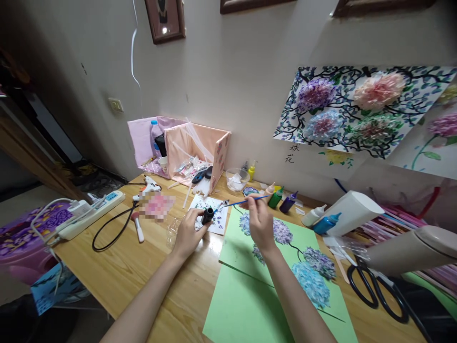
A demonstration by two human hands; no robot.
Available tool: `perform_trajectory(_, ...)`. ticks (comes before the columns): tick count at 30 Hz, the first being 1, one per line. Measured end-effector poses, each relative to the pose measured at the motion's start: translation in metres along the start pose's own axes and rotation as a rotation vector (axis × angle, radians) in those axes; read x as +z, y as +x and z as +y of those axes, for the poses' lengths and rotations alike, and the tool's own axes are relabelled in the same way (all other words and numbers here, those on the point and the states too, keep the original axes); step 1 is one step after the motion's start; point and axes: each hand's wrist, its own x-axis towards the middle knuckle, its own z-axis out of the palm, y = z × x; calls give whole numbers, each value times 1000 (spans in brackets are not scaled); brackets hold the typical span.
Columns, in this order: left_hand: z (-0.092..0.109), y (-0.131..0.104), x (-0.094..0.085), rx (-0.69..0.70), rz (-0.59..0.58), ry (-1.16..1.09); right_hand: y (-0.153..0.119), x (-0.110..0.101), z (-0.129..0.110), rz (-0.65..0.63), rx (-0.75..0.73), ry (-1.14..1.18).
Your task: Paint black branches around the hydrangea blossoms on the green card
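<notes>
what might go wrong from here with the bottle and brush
The left hand holds a small black bottle over the paint-marked white sheet; if it tips, any liquid inside might spill there. The right hand, gripping the blue-handled brush, is near the green bottle and might knock it over. The right forearm passes close to the light-blue flower and could brush against it.

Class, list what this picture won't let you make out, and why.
Head view:
- Black bottle: contents too dark and small to tell.
- Purple flower: partly hidden by the right hand.
- Pink item: blurred by coarse squares.
- Middle picture frame: cut off by the top edge.
</notes>
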Motion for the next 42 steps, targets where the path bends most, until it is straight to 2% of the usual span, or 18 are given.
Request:
perform_trajectory(2,1,0,-1,-1,2,4,1,-9,-17,133,-46,81)
perform_trajectory(4,3,-1,-1,1,1,11,-1,-15,-30,156,-92,121)
perform_trajectory(7,6,-2,-1,-4,-8,16,-6,-19,-39,75,-169,114)
perform_trajectory(11,10,-3,-1,-32,-27,14,-11,-20,-40,-35,-352,-26)
perform_trajectory(17,10,-5,1,-61,-52,61,-9,-14,-41,-91,-505,-151)
perform_trajectory(29,4,-4,4,-27,-25,113,-9,-8,-38,-224,-560,-217)
perform_trajectory(35,3,-4,3,-12,-28,112,-9,-7,-38,-284,-526,-237)
perform_trajectory(42,4,-4,4,8,-40,117,-9,-7,-39,-291,-525,-259)
